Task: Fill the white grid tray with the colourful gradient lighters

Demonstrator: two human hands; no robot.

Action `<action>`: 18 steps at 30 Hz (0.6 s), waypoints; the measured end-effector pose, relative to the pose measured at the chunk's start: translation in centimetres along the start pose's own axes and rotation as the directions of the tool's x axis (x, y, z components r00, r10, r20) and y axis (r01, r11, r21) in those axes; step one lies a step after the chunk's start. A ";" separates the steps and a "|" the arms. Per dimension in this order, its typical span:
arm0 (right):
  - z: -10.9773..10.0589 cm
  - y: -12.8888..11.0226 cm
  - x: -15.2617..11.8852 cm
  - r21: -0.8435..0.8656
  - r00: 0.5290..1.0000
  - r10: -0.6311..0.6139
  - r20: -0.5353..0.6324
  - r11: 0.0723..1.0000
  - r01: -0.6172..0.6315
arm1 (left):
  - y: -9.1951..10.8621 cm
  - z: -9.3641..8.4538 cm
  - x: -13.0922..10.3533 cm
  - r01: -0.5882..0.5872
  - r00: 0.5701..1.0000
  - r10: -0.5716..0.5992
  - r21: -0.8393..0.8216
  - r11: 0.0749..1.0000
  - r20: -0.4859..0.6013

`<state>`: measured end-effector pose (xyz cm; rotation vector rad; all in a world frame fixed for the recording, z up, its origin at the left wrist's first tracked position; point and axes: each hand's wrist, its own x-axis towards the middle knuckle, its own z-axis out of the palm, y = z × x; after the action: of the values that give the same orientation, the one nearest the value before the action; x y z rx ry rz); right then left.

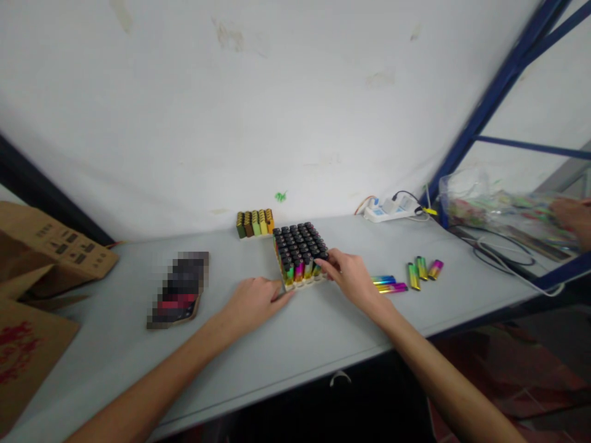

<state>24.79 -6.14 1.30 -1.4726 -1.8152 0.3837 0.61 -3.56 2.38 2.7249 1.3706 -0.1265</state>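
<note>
A white tray [302, 285] packed with upright black-topped lighters [300, 243] sits near the middle of the table. Their bodies show shiny green, pink and yellow along the front row. My left hand [258, 298] rests on the table at the tray's front left corner, thumb along the front edge and fingers against the side. At the front right corner, my right hand [353, 277] pinches a lighter [316, 269], its fingertips partly hidden. Several loose metallic lighters [390, 287] lie just right of that hand, and more loose lighters [414, 276] are farther right.
A block of yellow-topped lighters [255, 223] stands by the wall. A blurred-out phone [180, 289] lies left, beside cardboard boxes [41, 246]. A power strip [390, 209] with cables is at the back right. Beyond the blue frame [489, 98], another person's hand [575, 218] is near plastic bags [503, 206].
</note>
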 end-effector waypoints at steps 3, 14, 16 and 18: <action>-0.1 0.1 0.4 -0.014 1.000 -0.012 -0.020 1.000 0.011 | -0.2 0.2 0.0 -0.007 1.000 0.007 -0.003 1.000 -0.007; -0.6 0.3 0.9 -0.157 0.991 0.000 0.133 0.987 0.021 | -0.6 0.8 0.2 -0.003 0.999 0.001 -0.039 0.999 -0.033; -2.1 0.6 0.7 -0.175 0.979 0.012 0.202 0.984 0.024 | -0.6 0.7 0.2 -0.005 1.000 0.004 -0.034 0.999 -0.027; -4.8 1.7 0.2 -0.241 0.977 0.042 0.210 0.971 0.010 | -0.6 0.7 0.2 -0.008 1.000 0.008 -0.027 1.000 -0.025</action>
<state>29.34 -6.52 3.46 -1.6644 -2.0811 0.3498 0.23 -3.13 1.68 2.7186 1.3572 -0.0733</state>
